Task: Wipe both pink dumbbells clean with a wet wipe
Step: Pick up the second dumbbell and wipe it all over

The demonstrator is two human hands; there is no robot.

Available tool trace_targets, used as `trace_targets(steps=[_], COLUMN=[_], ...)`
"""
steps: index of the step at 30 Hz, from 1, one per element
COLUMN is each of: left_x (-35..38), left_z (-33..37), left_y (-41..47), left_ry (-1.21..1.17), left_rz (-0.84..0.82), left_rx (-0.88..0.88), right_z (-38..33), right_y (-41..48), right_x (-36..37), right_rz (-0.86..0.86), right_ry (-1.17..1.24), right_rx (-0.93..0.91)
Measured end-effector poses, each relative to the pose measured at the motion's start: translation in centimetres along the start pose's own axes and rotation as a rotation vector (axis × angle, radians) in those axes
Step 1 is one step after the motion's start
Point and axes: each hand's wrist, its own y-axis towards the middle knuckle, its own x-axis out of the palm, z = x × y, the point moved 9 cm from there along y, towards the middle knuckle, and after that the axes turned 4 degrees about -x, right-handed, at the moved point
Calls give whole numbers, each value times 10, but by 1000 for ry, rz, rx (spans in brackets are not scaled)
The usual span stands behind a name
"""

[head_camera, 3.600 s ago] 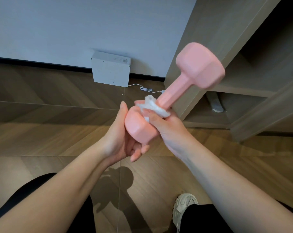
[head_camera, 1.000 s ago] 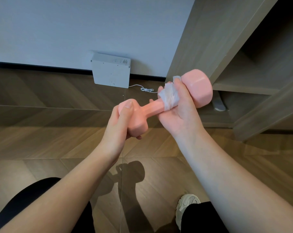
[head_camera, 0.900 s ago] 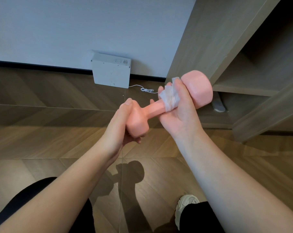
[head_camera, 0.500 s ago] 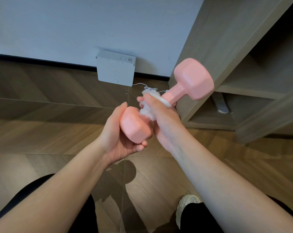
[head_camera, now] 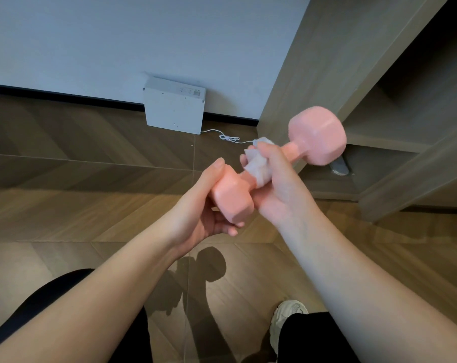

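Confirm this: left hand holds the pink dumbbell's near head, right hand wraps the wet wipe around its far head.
Not the far head: the head view shows the right hand wrapping the wet wipe around the handle. The left hand does hold the near head of the pink dumbbell.

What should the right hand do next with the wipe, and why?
Probably slide the wipe along the handle of the dumbbell toward its far head. The right hand holds the wipe wrapped round the handle next to the near head, which the left hand grips; the handle stretch by the far head is uncovered.
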Motion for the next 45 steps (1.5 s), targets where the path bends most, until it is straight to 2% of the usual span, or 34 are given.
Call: trace_targets(steps=[2,5,11,14,18,23,28,34,40,42,45], left_x=[-5,-7,-4,-4,-11,-14,-21,-33,-64,-70,-75], left_z=[-1,-2,4,10,17,6,1,6,14,14,13], left_y=[-2,-3,-6,-8,-7,-10,-12,-14,-19,-20,-18], left_ry=[55,104,193,214,230,204,49,-10,-44,-49,-27], left_rz=[24,39,126,164,243,283,324,376,447,453,439], left_rx=[-4,0,138,180,218,160,120,155,171,175,162], right_z=[-6,-16,-16,-8,23,31,28,15,-10,-26,-67], right_y=[2,7,8,3,-15,-18,-25,-21,-18,-14,-9], right_x=[2,-7,-2,1,16,10,11,-10,-37,-43,-52], right_rz=[-7,83,83,59,-155,-211,-361,-325,-229,-170,-15], right_ry=[97,180,150,-3,-381,-354,-630,-801,-835,-834,-760], right_rx=[25,24,0,-30,4,51,24,21,59,-40,-303])
